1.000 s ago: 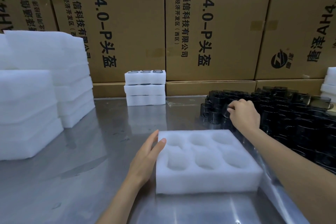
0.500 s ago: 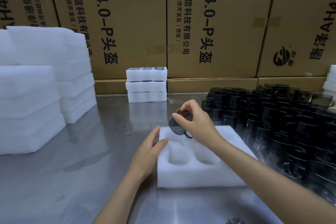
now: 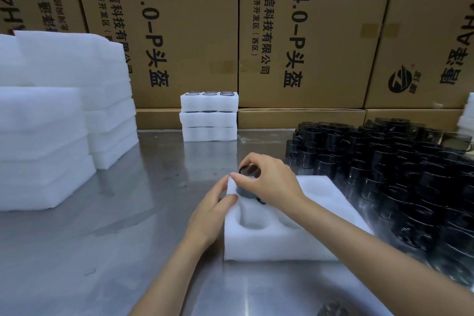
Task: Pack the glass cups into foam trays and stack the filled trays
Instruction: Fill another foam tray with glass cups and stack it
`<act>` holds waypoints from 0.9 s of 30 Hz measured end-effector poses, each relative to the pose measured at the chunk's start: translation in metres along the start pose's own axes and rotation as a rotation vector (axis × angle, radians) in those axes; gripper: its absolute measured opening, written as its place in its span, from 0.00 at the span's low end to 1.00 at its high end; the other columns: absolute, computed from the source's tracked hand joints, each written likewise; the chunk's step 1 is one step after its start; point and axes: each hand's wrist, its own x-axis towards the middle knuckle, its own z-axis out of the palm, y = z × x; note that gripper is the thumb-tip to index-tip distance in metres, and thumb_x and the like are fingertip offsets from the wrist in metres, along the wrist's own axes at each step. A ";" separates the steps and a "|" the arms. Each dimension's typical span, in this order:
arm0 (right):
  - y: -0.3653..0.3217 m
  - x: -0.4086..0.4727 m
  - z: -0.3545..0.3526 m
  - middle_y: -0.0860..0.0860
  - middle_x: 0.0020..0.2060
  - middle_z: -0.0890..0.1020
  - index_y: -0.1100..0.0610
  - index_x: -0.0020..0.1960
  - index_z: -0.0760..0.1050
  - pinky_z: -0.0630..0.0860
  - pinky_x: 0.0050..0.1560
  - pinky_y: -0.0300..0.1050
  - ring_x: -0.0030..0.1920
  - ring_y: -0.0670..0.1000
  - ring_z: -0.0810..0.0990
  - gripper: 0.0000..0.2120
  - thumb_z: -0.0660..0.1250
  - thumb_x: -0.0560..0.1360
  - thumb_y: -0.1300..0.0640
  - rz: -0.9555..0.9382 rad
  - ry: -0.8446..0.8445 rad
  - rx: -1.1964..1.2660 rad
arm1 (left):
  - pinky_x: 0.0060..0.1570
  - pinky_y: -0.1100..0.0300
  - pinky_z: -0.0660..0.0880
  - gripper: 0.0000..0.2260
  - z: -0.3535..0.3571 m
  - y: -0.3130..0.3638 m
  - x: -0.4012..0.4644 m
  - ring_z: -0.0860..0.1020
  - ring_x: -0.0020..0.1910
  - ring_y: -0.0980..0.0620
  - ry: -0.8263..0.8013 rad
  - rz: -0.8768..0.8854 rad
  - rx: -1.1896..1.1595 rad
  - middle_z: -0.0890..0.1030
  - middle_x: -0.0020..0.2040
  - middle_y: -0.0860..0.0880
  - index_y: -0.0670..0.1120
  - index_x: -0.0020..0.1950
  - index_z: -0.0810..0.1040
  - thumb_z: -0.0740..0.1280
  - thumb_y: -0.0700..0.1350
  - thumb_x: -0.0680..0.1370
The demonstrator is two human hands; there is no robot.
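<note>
Steel table, right hand gripping dark cup over foam tray

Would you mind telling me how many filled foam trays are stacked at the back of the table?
3, in one stack against the boxes: top tray, middle tray, bottom tray. Cups show clearly only in the top one.

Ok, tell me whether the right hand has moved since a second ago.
Yes. The right hand left the pile of dark cups and came leftward to the foam tray's far-left pocket, gripping a cup.

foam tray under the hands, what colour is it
Plain white foam tray, seen clearly in the head view.
</note>
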 end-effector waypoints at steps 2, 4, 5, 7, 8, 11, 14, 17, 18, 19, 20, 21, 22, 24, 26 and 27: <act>0.000 0.000 0.001 0.41 0.43 0.80 0.44 0.45 0.76 0.76 0.43 0.44 0.46 0.45 0.78 0.14 0.65 0.69 0.35 0.009 -0.028 -0.007 | 0.56 0.57 0.66 0.18 -0.001 0.002 -0.001 0.69 0.45 0.82 -0.001 0.003 0.017 0.71 0.45 0.82 0.84 0.45 0.65 0.58 0.56 0.69; 0.000 0.000 0.000 0.41 0.44 0.81 0.44 0.48 0.78 0.77 0.45 0.44 0.47 0.44 0.78 0.17 0.62 0.71 0.33 0.028 -0.059 0.038 | 0.57 0.56 0.69 0.18 0.000 0.001 -0.001 0.71 0.47 0.78 0.006 0.024 0.005 0.74 0.52 0.76 0.81 0.52 0.66 0.58 0.56 0.70; 0.001 -0.001 -0.001 0.40 0.45 0.82 0.43 0.51 0.79 0.77 0.47 0.45 0.49 0.44 0.78 0.18 0.60 0.73 0.33 0.038 -0.073 0.070 | 0.58 0.57 0.69 0.19 0.000 -0.001 0.000 0.71 0.48 0.78 0.019 0.042 -0.009 0.74 0.59 0.71 0.75 0.59 0.67 0.59 0.56 0.71; 0.003 -0.004 -0.005 0.44 0.50 0.83 0.48 0.57 0.78 0.75 0.53 0.47 0.53 0.48 0.78 0.22 0.54 0.77 0.36 0.063 -0.083 0.132 | 0.57 0.63 0.64 0.21 0.000 -0.005 0.003 0.68 0.50 0.80 0.059 0.064 -0.012 0.69 0.68 0.63 0.63 0.70 0.65 0.61 0.53 0.77; 0.005 -0.005 -0.009 0.47 0.54 0.82 0.52 0.59 0.76 0.73 0.57 0.49 0.56 0.51 0.77 0.23 0.51 0.78 0.38 0.074 -0.080 0.160 | 0.57 0.65 0.62 0.21 0.000 -0.005 0.003 0.68 0.52 0.79 0.069 0.076 -0.001 0.68 0.69 0.61 0.59 0.72 0.64 0.61 0.51 0.79; 0.014 -0.014 -0.019 0.44 0.65 0.76 0.49 0.67 0.72 0.66 0.67 0.47 0.67 0.46 0.70 0.21 0.48 0.81 0.45 0.041 -0.090 0.194 | 0.67 0.61 0.61 0.21 -0.002 -0.001 0.002 0.65 0.67 0.67 0.089 0.160 0.074 0.65 0.72 0.60 0.57 0.73 0.64 0.60 0.52 0.79; 0.023 -0.026 -0.024 0.35 0.71 0.63 0.44 0.74 0.61 0.54 0.71 0.36 0.73 0.37 0.56 0.20 0.48 0.83 0.49 -0.061 -0.167 0.106 | 0.71 0.63 0.56 0.24 -0.004 0.008 -0.004 0.59 0.71 0.67 0.098 0.304 0.192 0.64 0.72 0.62 0.60 0.71 0.63 0.56 0.57 0.75; 0.027 -0.034 -0.022 0.35 0.74 0.55 0.46 0.76 0.54 0.46 0.70 0.32 0.74 0.36 0.47 0.22 0.48 0.83 0.51 -0.150 -0.261 -0.041 | 0.70 0.71 0.48 0.23 -0.007 0.012 -0.010 0.56 0.70 0.72 0.060 0.445 0.380 0.62 0.71 0.67 0.64 0.69 0.60 0.51 0.61 0.73; 0.026 -0.035 -0.021 0.37 0.75 0.54 0.47 0.77 0.53 0.46 0.70 0.33 0.74 0.36 0.46 0.23 0.48 0.83 0.51 -0.170 -0.287 -0.087 | 0.69 0.72 0.45 0.24 -0.008 0.012 -0.011 0.54 0.70 0.73 0.042 0.457 0.431 0.61 0.70 0.69 0.64 0.69 0.60 0.50 0.62 0.73; 0.026 -0.035 -0.021 0.38 0.75 0.54 0.47 0.77 0.53 0.46 0.69 0.33 0.74 0.37 0.46 0.23 0.48 0.83 0.52 -0.176 -0.316 -0.123 | 0.68 0.73 0.43 0.24 -0.009 0.010 -0.011 0.53 0.70 0.74 0.023 0.446 0.466 0.61 0.69 0.70 0.64 0.69 0.61 0.49 0.63 0.73; 0.026 -0.035 -0.020 0.39 0.75 0.54 0.48 0.77 0.53 0.47 0.69 0.33 0.74 0.38 0.47 0.23 0.47 0.82 0.52 -0.171 -0.352 -0.150 | 0.68 0.72 0.43 0.24 -0.010 0.009 -0.011 0.53 0.70 0.73 0.006 0.421 0.479 0.61 0.69 0.70 0.63 0.69 0.63 0.50 0.62 0.73; 0.026 -0.035 -0.019 0.39 0.76 0.54 0.48 0.77 0.54 0.49 0.69 0.35 0.75 0.38 0.47 0.23 0.47 0.82 0.51 -0.158 -0.393 -0.175 | 0.68 0.70 0.44 0.23 -0.010 0.008 -0.010 0.54 0.70 0.72 -0.006 0.390 0.477 0.63 0.67 0.70 0.62 0.68 0.66 0.50 0.60 0.74; 0.026 -0.035 -0.019 0.39 0.76 0.54 0.47 0.77 0.54 0.50 0.69 0.36 0.75 0.39 0.48 0.23 0.46 0.82 0.51 -0.145 -0.430 -0.197 | 0.68 0.69 0.45 0.23 -0.010 0.007 -0.010 0.56 0.69 0.71 -0.010 0.369 0.472 0.64 0.66 0.71 0.61 0.68 0.69 0.51 0.58 0.74; 0.026 -0.035 -0.020 0.40 0.76 0.53 0.47 0.77 0.53 0.49 0.71 0.38 0.75 0.39 0.48 0.23 0.46 0.83 0.51 -0.127 -0.475 -0.220 | 0.68 0.68 0.46 0.22 -0.008 0.007 -0.010 0.57 0.68 0.72 -0.001 0.355 0.466 0.64 0.62 0.73 0.60 0.66 0.72 0.51 0.56 0.74; 0.026 -0.036 -0.021 0.40 0.76 0.53 0.47 0.77 0.53 0.48 0.72 0.38 0.75 0.39 0.49 0.23 0.46 0.82 0.51 -0.115 -0.482 -0.206 | 0.69 0.66 0.48 0.21 -0.006 0.008 -0.010 0.58 0.68 0.72 -0.008 0.340 0.417 0.66 0.63 0.72 0.61 0.64 0.73 0.51 0.56 0.74; 0.026 -0.036 -0.021 0.39 0.76 0.53 0.47 0.77 0.54 0.49 0.71 0.38 0.75 0.39 0.49 0.23 0.46 0.82 0.50 -0.105 -0.480 -0.187 | 0.70 0.65 0.49 0.20 -0.006 0.009 -0.010 0.59 0.69 0.71 -0.014 0.326 0.373 0.68 0.64 0.70 0.63 0.63 0.72 0.52 0.56 0.73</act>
